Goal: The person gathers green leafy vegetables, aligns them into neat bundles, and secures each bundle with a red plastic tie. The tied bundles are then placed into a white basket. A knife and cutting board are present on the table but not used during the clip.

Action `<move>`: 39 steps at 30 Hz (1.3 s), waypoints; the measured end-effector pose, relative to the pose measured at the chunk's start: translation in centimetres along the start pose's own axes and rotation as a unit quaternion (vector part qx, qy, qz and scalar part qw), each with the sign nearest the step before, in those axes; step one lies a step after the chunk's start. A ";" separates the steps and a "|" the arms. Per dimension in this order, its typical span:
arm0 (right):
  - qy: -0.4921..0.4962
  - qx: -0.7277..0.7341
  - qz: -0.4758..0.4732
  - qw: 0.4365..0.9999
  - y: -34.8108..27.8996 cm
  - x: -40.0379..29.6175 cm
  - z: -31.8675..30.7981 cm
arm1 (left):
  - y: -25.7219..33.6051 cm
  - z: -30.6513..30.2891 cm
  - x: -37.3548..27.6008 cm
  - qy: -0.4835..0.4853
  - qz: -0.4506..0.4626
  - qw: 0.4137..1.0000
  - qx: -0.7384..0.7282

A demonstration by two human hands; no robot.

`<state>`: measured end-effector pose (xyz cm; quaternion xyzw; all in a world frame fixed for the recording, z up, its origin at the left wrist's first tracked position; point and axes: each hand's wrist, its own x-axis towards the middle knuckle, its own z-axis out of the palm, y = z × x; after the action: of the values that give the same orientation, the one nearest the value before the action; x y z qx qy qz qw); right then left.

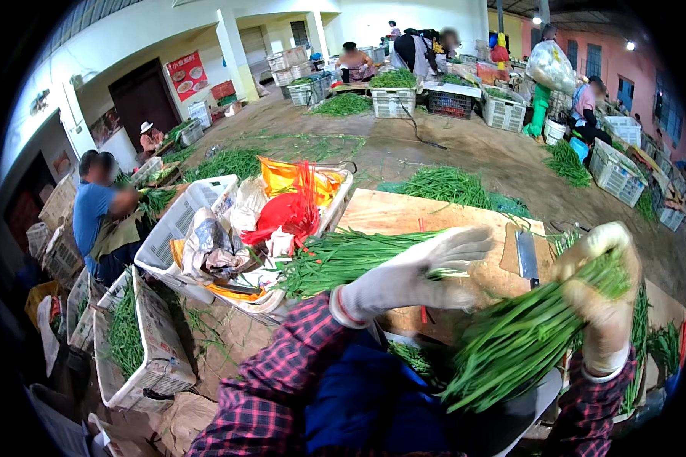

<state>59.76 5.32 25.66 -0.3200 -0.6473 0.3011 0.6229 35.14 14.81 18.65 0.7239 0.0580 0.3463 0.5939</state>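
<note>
My right hand (606,303), in a white work glove, grips a thick bunch of long green vegetable stalks (509,345). The bunch slants down toward my lap, its pale ends up at my fist, and is somewhat blurred. My left hand (417,277), also gloved, holds nothing, its fingers stretched out and its thumb apart. Beneath and behind it, a second bundle of green stalks (343,254) lies along the wooden board (377,208). A cleaver (527,257) lies between my hands toward the right side of the board. A red strip (423,314) shows at the board's near side.
Left of the board stands a white plastic crate (188,200) beside a container of bags and red ties (306,200). Another crate (160,348) holds greens. Beyond the board lies a heap of stalks (446,185). A person in blue (91,211) sits at left; others work farther back.
</note>
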 end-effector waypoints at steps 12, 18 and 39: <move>-0.063 0.226 0.089 0.968 3.2 -1.8 3.0 | -3.5 7.5 0.0 -0.087 -0.155 0.953 -0.247; -0.025 0.268 0.153 0.951 6.2 -1.7 4.5 | -8.5 7.8 -3.0 -0.143 -0.162 0.866 -0.452; -0.138 -0.064 0.113 0.982 14.9 -5.4 10.7 | -8.9 0.6 -4.7 0.430 -0.130 0.872 -0.195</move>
<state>49.75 10.34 10.17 -0.3853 -0.7046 0.3687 0.4681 34.92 14.56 8.57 0.3590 0.3325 0.5473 0.6790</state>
